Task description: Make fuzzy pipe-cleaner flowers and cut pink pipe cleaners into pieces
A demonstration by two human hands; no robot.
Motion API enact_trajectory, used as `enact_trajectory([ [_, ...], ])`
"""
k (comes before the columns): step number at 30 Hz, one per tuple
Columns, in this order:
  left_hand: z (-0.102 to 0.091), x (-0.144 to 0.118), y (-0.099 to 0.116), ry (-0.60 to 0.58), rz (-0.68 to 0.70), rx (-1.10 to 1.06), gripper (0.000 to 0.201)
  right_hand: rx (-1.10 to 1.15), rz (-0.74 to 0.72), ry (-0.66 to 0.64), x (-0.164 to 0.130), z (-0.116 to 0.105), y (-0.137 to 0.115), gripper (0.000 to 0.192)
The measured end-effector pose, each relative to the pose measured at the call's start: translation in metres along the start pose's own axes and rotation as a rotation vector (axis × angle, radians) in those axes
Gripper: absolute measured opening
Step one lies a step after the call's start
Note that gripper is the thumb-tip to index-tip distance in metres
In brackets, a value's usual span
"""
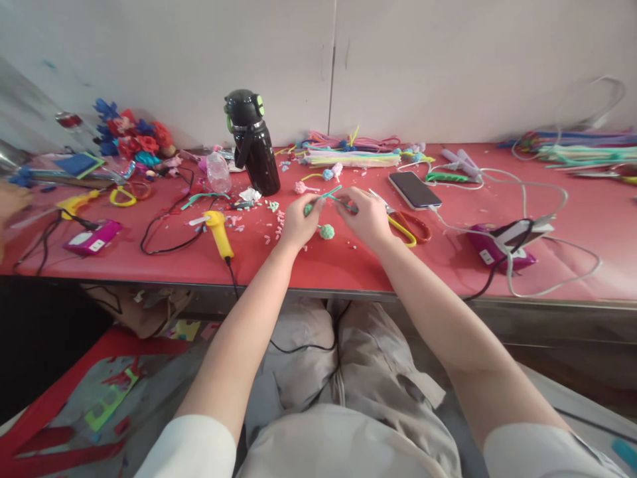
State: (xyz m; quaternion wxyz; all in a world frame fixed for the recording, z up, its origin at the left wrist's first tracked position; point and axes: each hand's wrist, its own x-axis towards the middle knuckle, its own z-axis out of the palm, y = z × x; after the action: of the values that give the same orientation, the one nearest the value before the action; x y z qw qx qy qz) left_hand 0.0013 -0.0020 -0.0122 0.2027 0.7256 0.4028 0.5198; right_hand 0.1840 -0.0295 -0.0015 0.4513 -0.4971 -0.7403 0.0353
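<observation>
Over the red table, both of my hands are brought together. My left hand (298, 224) has its fingers pinched on a thin teal pipe cleaner (330, 192), with a small green bit (308, 209) at its fingertips. My right hand (367, 216) is closed on the same teal strand from the other side; its fingertips are partly hidden. A bumpy mint-green ball (326, 232) sits just below and between the hands. Scissors with orange and yellow handles (412, 229) lie beside my right hand. Pink and green clippings (276, 226) are scattered left of my left hand.
A yellow glue gun (217, 234) lies to the left, its cord over the table edge. Behind stand a black bottle (259, 149) and bundled pipe cleaners (351, 158). A phone (415, 190) and purple power strip (497, 249) with cables lie right. Another person's hand (12, 199) shows far left.
</observation>
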Motion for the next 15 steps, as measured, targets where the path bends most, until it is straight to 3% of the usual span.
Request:
enact_trajectory([
  [4,-0.003,-0.001,0.004,0.019,0.051,0.029,0.033,0.011,-0.010,-0.031,0.001,0.004,0.000,0.021],
  [11,0.001,0.000,-0.013,0.044,0.167,0.319,0.018,-0.054,-0.034,-0.197,-0.001,0.005,-0.004,0.023],
  [15,0.002,0.000,-0.015,-0.004,0.168,0.360,0.009,-0.046,-0.109,-0.154,0.000,0.002,-0.002,0.025],
])
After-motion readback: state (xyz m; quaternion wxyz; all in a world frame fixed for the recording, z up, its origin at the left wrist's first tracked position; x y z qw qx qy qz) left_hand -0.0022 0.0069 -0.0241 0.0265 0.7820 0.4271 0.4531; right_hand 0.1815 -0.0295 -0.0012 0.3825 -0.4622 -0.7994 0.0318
